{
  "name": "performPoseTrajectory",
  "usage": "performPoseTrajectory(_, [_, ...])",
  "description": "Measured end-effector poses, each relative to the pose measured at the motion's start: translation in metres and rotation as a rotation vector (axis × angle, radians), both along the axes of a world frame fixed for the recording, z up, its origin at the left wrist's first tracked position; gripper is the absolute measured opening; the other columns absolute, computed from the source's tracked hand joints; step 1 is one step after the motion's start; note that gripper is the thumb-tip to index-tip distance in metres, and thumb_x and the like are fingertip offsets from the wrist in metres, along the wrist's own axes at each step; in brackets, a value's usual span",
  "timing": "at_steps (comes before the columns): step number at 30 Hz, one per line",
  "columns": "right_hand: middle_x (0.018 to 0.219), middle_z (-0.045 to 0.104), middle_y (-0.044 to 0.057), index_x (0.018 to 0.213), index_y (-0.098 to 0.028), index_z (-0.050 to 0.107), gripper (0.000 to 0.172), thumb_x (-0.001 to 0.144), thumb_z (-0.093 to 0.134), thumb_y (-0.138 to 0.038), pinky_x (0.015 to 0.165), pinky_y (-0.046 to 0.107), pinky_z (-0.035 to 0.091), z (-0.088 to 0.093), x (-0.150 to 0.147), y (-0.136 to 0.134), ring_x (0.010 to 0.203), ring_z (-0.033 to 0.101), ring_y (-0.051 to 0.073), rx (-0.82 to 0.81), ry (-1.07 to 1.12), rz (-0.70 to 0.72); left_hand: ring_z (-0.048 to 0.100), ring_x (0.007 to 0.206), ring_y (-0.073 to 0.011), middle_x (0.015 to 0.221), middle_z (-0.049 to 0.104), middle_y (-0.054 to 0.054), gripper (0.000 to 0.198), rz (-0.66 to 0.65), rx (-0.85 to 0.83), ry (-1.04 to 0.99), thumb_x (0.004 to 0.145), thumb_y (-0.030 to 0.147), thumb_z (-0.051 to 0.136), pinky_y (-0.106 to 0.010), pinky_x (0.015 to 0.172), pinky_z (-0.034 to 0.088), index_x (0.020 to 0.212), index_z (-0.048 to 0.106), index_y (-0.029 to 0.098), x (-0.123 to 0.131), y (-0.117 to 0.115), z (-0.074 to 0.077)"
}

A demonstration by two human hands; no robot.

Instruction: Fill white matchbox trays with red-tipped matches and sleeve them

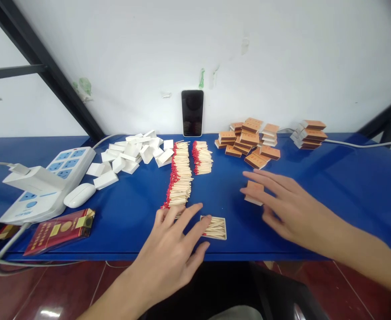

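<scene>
My left hand (180, 249) is at the front of the blue table, fingers spread. Its index fingertip overlaps the left end of a small white matchbox tray (226, 230), and matches (216, 227) lie inside that tray. The hand also covers the near end of a long row of red-tipped matches (181, 173). Over an orange matchbox sleeve (255, 186) on the right, my right hand (288, 204) stretches with fingers apart. Whether its fingertips touch the sleeve is hard to tell. A shorter block of matches (202, 158) lies farther back.
White empty trays (128, 151) are heaped at the back left. Orange matchboxes (248, 138) pile up at the back right, with a separate stack (310, 134) beyond. A phone (192, 113) leans on the wall. A power strip (51, 186), white case (79, 195) and red packet (61, 231) occupy the left.
</scene>
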State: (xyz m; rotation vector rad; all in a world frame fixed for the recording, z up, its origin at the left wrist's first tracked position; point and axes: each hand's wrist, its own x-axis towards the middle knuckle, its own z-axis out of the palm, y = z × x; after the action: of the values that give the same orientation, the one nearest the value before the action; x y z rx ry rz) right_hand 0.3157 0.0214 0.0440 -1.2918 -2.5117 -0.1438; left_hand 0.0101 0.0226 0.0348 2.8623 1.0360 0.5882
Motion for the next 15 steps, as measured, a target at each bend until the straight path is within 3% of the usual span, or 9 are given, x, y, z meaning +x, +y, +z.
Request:
performPoseTrajectory(4, [0.141,0.054,0.009,0.143,-0.028,0.049,0.047,0.097,0.045,-0.020,0.103,0.046,0.051,-0.001,0.024,-0.005,0.128,0.054,0.027,-0.173,-0.046,-0.011,0.055,0.102,-0.0264,0.116,0.068,-0.005,0.023,-0.047,0.027,0.006,0.102,0.025,0.047,-0.044,0.084,0.035,0.119,0.063,0.020,0.005,0.004,0.000])
performPoseTrajectory(9, [0.122,0.060,0.006,0.130,-0.030,0.057,0.037,0.096,0.055,-0.045,0.088,0.035,0.057,0.004,-0.005,-0.019,0.107,0.063,0.022,-0.439,0.092,-0.059,0.057,0.093,-0.0235,0.107,0.070,-0.005,0.024,0.013,0.001,-0.111,0.100,0.028,0.054,-0.041,0.082,0.039,0.121,0.061,0.020,0.018,0.000,-0.008])
performPoseTrajectory(15, [0.119,0.066,0.007,0.131,-0.026,0.059,0.046,0.091,0.062,-0.049,0.092,0.037,0.055,-0.003,-0.018,-0.009,0.106,0.064,0.023,-0.457,0.283,-0.033,0.058,0.093,-0.0246,0.111,0.069,-0.005,0.029,0.010,-0.097,-0.164,0.097,0.023,0.057,-0.044,0.083,0.046,0.127,0.057,0.020,0.026,-0.005,-0.011])
